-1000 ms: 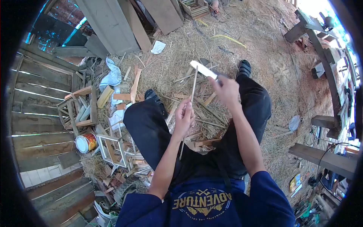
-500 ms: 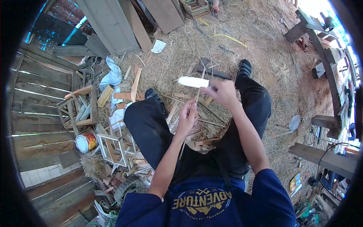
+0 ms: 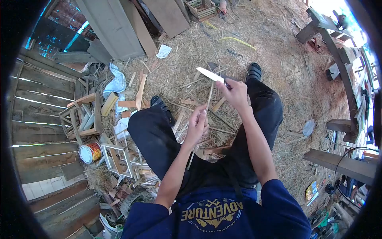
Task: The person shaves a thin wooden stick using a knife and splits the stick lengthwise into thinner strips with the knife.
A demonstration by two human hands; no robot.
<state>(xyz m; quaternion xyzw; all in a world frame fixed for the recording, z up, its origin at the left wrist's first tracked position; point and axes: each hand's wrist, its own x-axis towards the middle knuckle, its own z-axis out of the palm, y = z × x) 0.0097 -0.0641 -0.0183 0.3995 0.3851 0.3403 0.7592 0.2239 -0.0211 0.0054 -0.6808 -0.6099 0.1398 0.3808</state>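
Between my knees, my left hand [image 3: 197, 126] is closed around a thin wooden stick [image 3: 209, 96]. The stick's upper end sticks out past the fingers, and its lower part runs down toward my lap. To the right and a little higher, my right hand [image 3: 235, 95] grips a knife [image 3: 210, 75] by its dark handle. The bright blade points up and left, close to the stick's upper end; whether they touch, I cannot tell.
Straw and wood offcuts cover the ground around my feet. At left lie a small wooden frame [image 3: 117, 160], a paint can [image 3: 90, 153] and a light blue cloth [image 3: 115, 81]. Boards [image 3: 112, 28] lean at the upper left. A wooden beam [image 3: 341, 165] is at right.
The knife in my right hand has turned so its blade slants more up and left, and it is less blurred. My left hand stays on the stick in nearly the same place.
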